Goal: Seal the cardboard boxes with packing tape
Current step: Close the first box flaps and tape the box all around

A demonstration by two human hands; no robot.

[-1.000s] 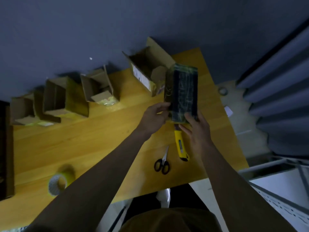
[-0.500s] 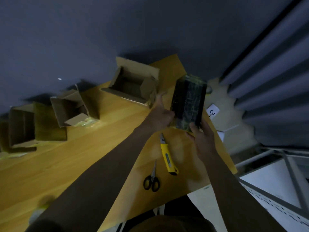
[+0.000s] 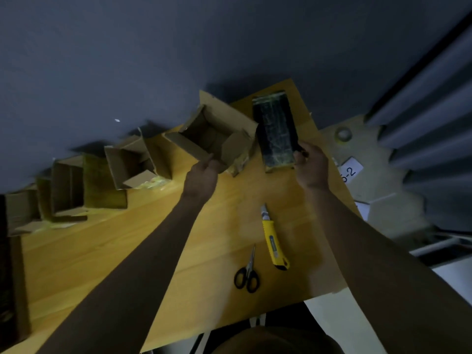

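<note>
A long yellow wooden table (image 3: 107, 254) runs from lower left to upper right against a dark grey wall, and everything else is placed relative to it. Along its far edge stands a row of open cardboard boxes (image 3: 76, 190), flaps up and none yet sealed. The open box (image 3: 212, 134) nearest the table's right end lies tipped with its mouth toward the person. The left hand (image 3: 201, 176) grips that box's near flap, fingers curled over the edge. Just right of the box, over the table's far right corner, the right hand (image 3: 310, 166) pinches the near end of a dark wrapped packet (image 3: 275, 131), thumb and fingers closed on its lower right corner. The packet's long axis points away from the person toward the wall, and it sits just beside the box opening, so the right hand is the nearer one for putting it inside, which looks like the next step before any taping. Nearer the person, on the table's front right part, lie a yellow utility knife (image 3: 273, 242) and, just to its left, black-handled scissors (image 3: 247, 274). No tape roll can be made out on the table.
</note>
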